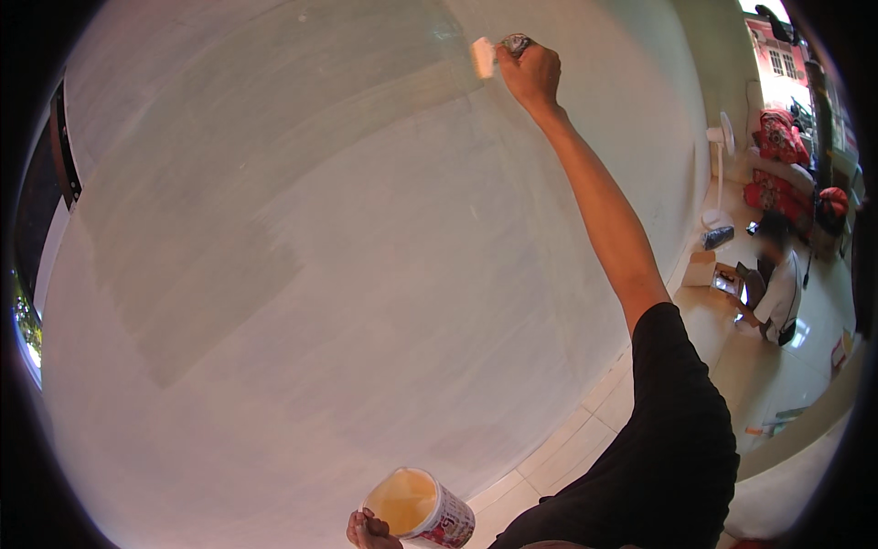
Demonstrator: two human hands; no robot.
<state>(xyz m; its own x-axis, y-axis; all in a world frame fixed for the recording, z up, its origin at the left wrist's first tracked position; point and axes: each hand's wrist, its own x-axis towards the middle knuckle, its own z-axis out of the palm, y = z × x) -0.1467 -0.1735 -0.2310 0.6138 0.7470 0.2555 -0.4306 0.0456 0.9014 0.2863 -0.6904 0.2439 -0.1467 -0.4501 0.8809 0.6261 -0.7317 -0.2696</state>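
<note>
The right hand (530,73) is clamped on a paintbrush (485,57), its pale bristles touching the far, high part of the wall (320,229). Near the lower edge, the left hand (370,531) grips a paint tub (421,508) holding yellowish liquid, just beside the wall's foot

A pale paintbrush (484,57) presses its bristles flat against the wall at the top centre of the frame. At the bottom centre, an open tub (421,509) of creamy yellow paint sits tilted.
</note>
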